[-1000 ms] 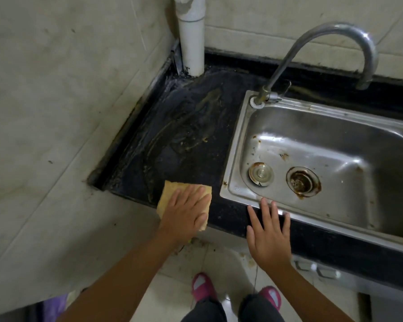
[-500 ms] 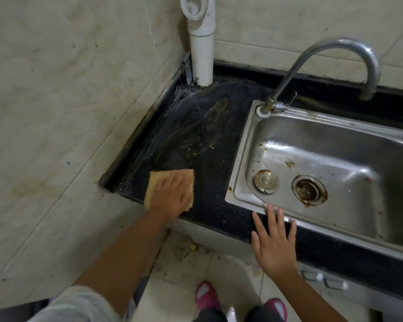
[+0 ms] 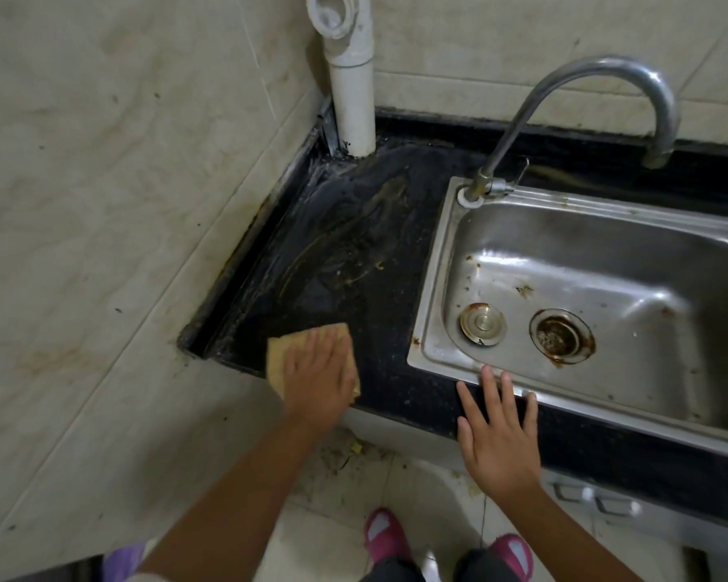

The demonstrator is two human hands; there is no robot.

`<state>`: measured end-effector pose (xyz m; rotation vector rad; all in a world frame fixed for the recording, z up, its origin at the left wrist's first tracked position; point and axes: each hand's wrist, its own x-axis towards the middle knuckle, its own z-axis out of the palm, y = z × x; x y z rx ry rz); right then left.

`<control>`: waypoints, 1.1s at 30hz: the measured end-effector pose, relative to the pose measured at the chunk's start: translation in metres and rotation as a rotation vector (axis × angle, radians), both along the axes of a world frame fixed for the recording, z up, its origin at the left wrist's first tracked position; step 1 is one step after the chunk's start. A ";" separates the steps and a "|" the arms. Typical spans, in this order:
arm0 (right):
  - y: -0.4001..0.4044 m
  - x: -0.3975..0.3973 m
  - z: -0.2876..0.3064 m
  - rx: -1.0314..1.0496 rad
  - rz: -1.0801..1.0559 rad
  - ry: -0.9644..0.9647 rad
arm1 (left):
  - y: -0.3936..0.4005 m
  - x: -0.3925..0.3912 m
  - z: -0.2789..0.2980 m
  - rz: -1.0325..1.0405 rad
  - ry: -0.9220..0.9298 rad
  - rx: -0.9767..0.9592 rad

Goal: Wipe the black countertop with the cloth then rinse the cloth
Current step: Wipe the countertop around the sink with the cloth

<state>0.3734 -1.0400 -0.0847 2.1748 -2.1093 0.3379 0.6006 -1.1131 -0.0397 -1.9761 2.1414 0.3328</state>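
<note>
The black countertop (image 3: 366, 262) lies left of a steel sink, smeared with brownish streaks and grime. A tan cloth (image 3: 280, 354) sits flat near the counter's front edge. My left hand (image 3: 320, 375) presses down on the cloth with straight fingers, covering most of it. My right hand (image 3: 494, 434) rests flat, fingers spread, on the counter's front edge, fingertips touching the sink rim.
The steel sink (image 3: 438, 287) has a rusty drain (image 3: 562, 336) and a loose plug (image 3: 482, 323). A curved faucet (image 3: 597, 77) arches over it. A white pipe (image 3: 352, 98) stands in the back corner. Tiled walls close the left and back. Pink slippers (image 3: 385, 535) stand on the floor below.
My left hand slid the cloth leftward along the counter's front edge, then a little back right. My right hand stayed on the sink's front rim.
</note>
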 end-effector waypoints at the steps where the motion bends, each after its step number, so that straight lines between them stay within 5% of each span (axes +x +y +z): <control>1: 0.000 0.000 0.000 0.000 0.000 -0.004 | 0.007 -0.014 0.000 -0.045 0.011 -0.011; 10: 0.000 0.000 0.003 0.016 0.011 0.031 | -0.002 -0.016 0.002 -0.217 0.088 0.021; 23: -0.002 0.000 0.001 0.067 -0.005 0.133 | -0.085 0.047 0.007 0.118 0.060 0.060; 33: -0.004 0.002 -0.001 0.046 -0.031 0.166 | -0.043 -0.039 0.001 -0.252 0.117 0.054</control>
